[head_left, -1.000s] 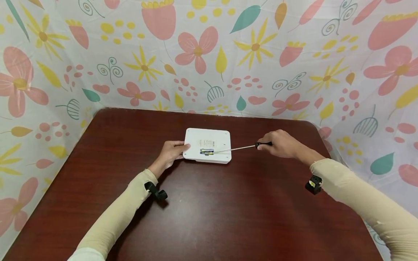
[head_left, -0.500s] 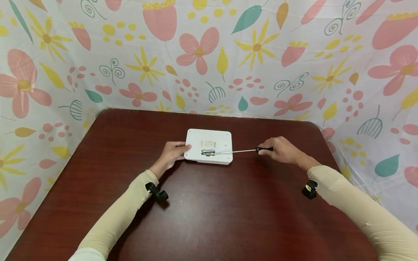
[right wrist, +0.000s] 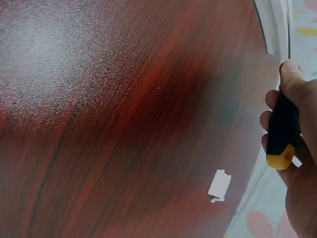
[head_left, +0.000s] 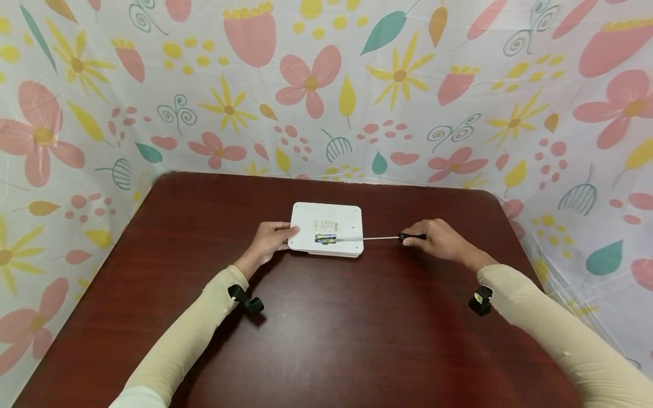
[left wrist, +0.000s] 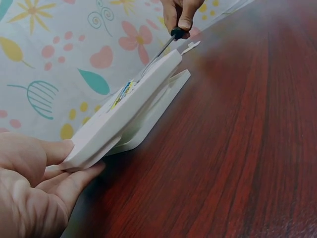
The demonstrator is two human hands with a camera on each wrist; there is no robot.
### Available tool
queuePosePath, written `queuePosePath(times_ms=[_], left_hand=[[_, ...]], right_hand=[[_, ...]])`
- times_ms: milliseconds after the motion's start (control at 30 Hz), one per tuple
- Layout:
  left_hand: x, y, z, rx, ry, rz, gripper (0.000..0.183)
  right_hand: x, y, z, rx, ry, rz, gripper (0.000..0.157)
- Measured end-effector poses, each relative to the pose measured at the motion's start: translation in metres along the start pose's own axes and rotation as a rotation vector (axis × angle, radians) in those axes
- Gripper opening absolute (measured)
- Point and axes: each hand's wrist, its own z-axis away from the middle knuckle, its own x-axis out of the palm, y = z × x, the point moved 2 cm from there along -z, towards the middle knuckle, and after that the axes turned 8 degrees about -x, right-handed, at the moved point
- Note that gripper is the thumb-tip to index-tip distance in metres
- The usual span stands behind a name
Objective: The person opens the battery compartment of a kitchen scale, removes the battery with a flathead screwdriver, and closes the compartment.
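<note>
My left hand (head_left: 270, 239) grips the left edge of a white square device (head_left: 326, 218), thumb on top and fingers beneath. Batteries (head_left: 325, 238) with blue and yellow wraps sit in an open compartment on its upturned face. A screwdriver (head_left: 377, 238) reaches across the device from the right, its metal tip right at the batteries' right end. Its black handle (right wrist: 283, 121), yellow at the butt, is held in my right hand (head_left: 439, 238). From the left wrist view, the device (left wrist: 124, 114) is tilted, with a second white layer (left wrist: 158, 114) under its near side.
A small white cover with tabs (right wrist: 219, 185) lies on the dark red wooden table (head_left: 326, 340), near my right hand. Behind the table hangs a flower-printed curtain (head_left: 255, 130). Black wrist mounts (head_left: 246, 299) are strapped to both sleeves.
My right hand has come down a little, so the screwdriver lies flatter, its tip staying by the batteries. The left hand and device hold nearly the same place.
</note>
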Motion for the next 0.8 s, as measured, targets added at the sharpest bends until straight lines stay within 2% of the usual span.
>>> queuePosePath(times_ms=[167, 267, 533, 800], left_hand=[[-0.001, -0.001, 0.0, -0.008, -0.003, 0.002, 0.041], [-0.001, -0.001, 0.0, -0.008, -0.003, 0.003, 0.042], [-0.002, -0.003, -0.002, -0.002, -0.004, 0.003, 0.042], [-0.002, -0.002, -0.001, -0.001, -0.01, -0.004, 0.041]], right_hand=[[-0.008, -0.007, 0.002, -0.005, 0.057, 0.005, 0.024], [-0.016, -0.013, 0.005, 0.025, 0.092, 0.001, 0.025], [-0.024, -0.037, 0.016, 0.283, 0.163, -0.128, 0.031], [-0.023, -0.066, 0.028, 0.495, 0.219, -0.271, 0.041]])
